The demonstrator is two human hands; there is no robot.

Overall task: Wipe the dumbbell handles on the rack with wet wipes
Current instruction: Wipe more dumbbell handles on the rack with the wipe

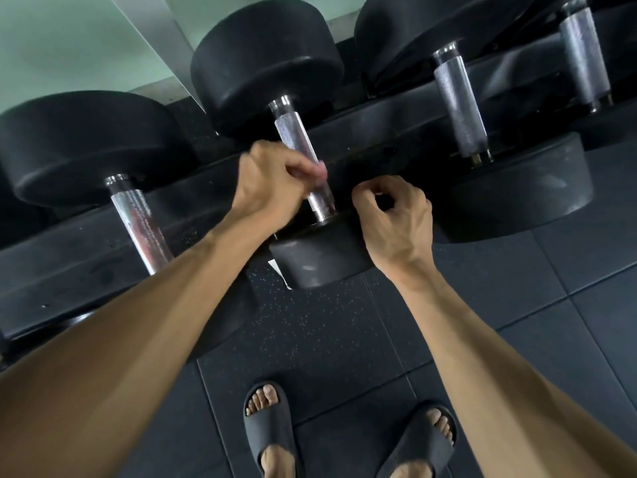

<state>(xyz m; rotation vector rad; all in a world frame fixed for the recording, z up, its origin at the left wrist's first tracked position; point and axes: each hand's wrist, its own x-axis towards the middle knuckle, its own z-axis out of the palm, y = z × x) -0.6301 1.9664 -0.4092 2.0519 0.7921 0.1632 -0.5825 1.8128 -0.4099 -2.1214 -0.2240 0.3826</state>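
The middle dumbbell's knurled steel handle [293, 132] runs between two black round heads on the rack [86, 270]. My left hand [272, 181] sits on the lower half of this handle, its blurred fingers curled over the metal. My right hand [393, 219] hovers just right of the handle's near end, above the near head [317, 260]. Its fingers are curled and the thumb meets the forefinger, with nothing visible between them. No wipe shows in either hand. Other handles lie to the left [141, 222] and to the right [458, 108].
A white scrap [281, 274] pokes out under the near dumbbell head. A further handle [582, 53] sits at the far right. Dark rubber floor tiles [517, 305] stretch below the rack. My feet in black slides [269, 426] stand close to it.
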